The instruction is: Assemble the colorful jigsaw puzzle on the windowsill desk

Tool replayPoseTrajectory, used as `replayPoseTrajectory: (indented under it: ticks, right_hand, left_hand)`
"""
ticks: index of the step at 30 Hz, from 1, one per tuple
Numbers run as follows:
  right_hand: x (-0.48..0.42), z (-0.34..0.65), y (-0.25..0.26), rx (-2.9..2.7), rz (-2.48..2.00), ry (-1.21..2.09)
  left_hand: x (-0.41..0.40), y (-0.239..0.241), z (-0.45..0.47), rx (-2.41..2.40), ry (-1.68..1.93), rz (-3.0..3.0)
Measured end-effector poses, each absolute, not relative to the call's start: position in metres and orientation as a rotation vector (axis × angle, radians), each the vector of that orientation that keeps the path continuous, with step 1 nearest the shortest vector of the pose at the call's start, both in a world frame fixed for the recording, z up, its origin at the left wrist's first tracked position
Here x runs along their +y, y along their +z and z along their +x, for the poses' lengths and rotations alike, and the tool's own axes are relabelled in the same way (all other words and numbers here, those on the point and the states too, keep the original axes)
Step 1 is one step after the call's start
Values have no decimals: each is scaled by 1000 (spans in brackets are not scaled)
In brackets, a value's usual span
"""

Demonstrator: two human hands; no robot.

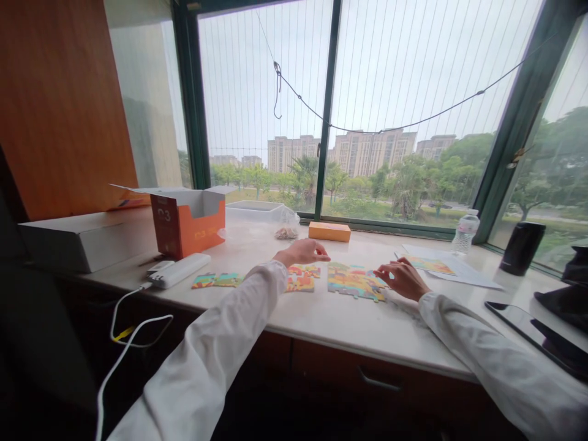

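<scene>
On our pale bench (331, 321), a partly joined jigsaw (353, 280) lies near the middle.
Our left hand (304, 251) is by its far left corner, our right hand (404, 277), fingers bent, at its right edge; we cannot tell whether either grasps anything.

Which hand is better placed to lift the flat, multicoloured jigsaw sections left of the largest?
Likely the left hand, nearer those sections; the right hand is at the largest section's right edge.

Looks like a home: a drawered desk (340, 331) below the green-framed window (327, 110), wooden panelling (64, 92) left of it, apartment blocks (374, 150) beyond it.
</scene>
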State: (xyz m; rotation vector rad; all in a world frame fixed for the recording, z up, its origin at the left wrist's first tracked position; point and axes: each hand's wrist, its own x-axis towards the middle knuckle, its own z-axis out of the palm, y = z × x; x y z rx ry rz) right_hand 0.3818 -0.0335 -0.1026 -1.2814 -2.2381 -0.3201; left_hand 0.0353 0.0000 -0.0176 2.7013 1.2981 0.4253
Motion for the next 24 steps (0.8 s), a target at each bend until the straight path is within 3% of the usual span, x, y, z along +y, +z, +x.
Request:
replayPoseTrajectory:
  ticks: [9,16,24]
  right_hand:
    - [-5,233,-64,-2392,-1091,-53]
    - [28,133,-72,-2464,-1158,222]
    - [38,106,-85,-2449,-1296,338]
  left_hand:
    - [24,-20,-101,1500,245,2441]
    - [22,-38,-117,1556,24,2442]
    - [21,-41,-117,1542,41,2533]
